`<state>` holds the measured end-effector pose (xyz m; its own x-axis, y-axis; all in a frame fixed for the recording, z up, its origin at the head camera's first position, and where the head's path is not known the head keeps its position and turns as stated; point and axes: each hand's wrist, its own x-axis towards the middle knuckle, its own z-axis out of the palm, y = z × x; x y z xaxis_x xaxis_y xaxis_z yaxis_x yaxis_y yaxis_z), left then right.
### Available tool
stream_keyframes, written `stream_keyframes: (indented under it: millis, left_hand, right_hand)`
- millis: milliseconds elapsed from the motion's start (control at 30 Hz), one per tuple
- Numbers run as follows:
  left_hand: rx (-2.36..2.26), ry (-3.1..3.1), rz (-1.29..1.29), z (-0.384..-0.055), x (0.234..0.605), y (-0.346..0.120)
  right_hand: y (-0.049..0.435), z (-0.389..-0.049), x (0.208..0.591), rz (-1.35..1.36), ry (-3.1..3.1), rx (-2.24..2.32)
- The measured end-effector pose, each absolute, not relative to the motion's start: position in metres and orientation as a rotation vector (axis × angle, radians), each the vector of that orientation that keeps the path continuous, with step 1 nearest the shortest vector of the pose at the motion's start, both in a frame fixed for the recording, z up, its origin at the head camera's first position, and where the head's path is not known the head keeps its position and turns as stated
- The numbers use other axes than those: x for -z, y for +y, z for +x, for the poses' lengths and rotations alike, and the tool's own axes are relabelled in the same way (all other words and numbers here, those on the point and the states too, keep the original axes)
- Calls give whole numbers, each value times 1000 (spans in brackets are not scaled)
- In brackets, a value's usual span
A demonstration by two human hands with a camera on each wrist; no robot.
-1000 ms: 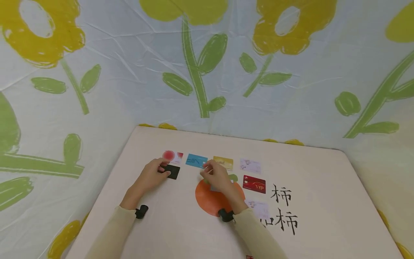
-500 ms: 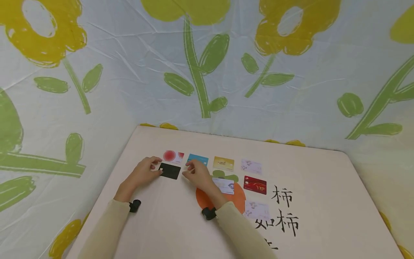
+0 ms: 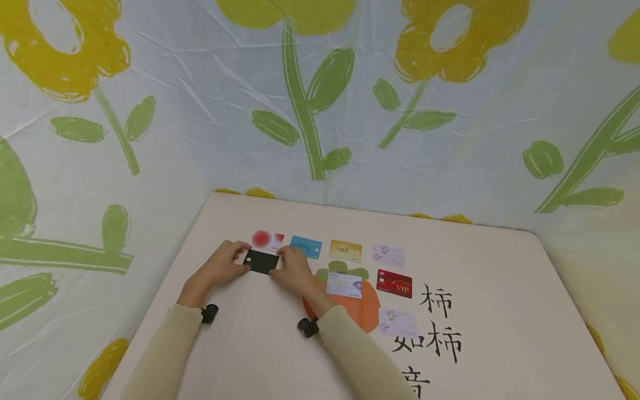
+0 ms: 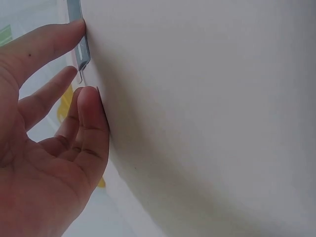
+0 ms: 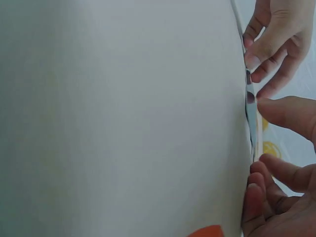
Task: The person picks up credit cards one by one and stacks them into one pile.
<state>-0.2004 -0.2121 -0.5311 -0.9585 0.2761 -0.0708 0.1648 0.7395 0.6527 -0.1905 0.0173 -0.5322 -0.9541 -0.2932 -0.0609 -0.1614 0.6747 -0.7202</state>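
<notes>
A black card [image 3: 262,262] with a chip at its left end lies between both hands in the head view. My left hand [image 3: 225,264] holds its left end, thumb at the near corner and forefinger at the far one. The right end is held the same way by my right hand [image 3: 296,271]. Seen low in the left wrist view, the thumb [image 4: 66,34] touches the card's edge [image 4: 81,47]. Both hands appear at the card's thin edge in the right wrist view. A card with red circles [image 3: 262,239] lies just beyond, and a blue card [image 3: 311,247] is partly behind my right hand.
Right of my hands lie a gold card [image 3: 346,251], a red VIP card [image 3: 394,284], pale floral cards [image 3: 388,254] and a whitish card [image 3: 344,285] over a printed orange persimmon [image 3: 362,311]. A flowered cloth [image 3: 225,111] hangs behind the pale table [image 3: 240,344].
My right hand has moved left from beside the blue card to the black card's right end, uncovering the whitish card. The black card has turned slightly, more level, between both hands.
</notes>
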Motion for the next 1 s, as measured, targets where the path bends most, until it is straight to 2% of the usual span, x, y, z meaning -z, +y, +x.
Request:
stream_keyframes:
  millis: [267,1000]
  left_hand:
    - [-1043,2746,337,-201,528,-212]
    - [-1067,2734,351,-204,531,-213]
  right_hand:
    - [12,-187,526,-379,2794,932]
    - [16,-194,531,-389,2711,1031]
